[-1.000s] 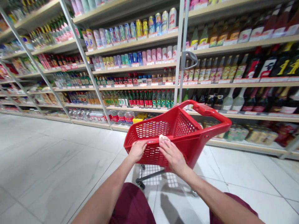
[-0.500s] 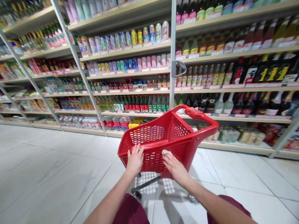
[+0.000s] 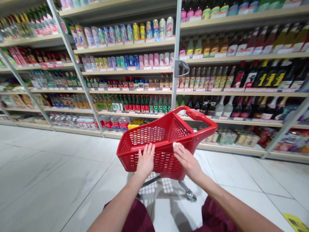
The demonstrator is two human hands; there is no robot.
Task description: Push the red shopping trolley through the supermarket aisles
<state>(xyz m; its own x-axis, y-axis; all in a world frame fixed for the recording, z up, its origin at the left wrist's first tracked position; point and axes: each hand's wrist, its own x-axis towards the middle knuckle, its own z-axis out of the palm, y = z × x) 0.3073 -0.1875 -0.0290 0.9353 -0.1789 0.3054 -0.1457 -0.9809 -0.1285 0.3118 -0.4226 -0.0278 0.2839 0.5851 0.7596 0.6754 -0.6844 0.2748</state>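
Note:
A red plastic shopping cart (image 3: 166, 161) with a perforated basket stands right in front of me, its handle (image 3: 202, 119) at the upper right. My left hand (image 3: 146, 159) lies at the near side of the basket, fingers stretched and slightly spread, fingertips by the rim; nothing shows in it. Farther right, my right hand (image 3: 187, 159) is at the same near side, close to the handle end. Its fingers are together, and a small white wad (image 3: 176, 145) shows at the fingertips, against the rim. What the wad is made of I cannot tell.
Shelves (image 3: 130, 91) of bottles and cans run behind the cart. A grey bracket (image 3: 182, 68) juts from a shelf post. Pale tiled floor (image 3: 60, 170) surrounds the cart, with a yellow floor sticker (image 3: 295, 223) at lower right. My knees are below the cart.
Both hands have shifted right along the cart's near side, and my right hand with the white wad is higher, at the rim. The shelves and cart have moved slightly left in view.

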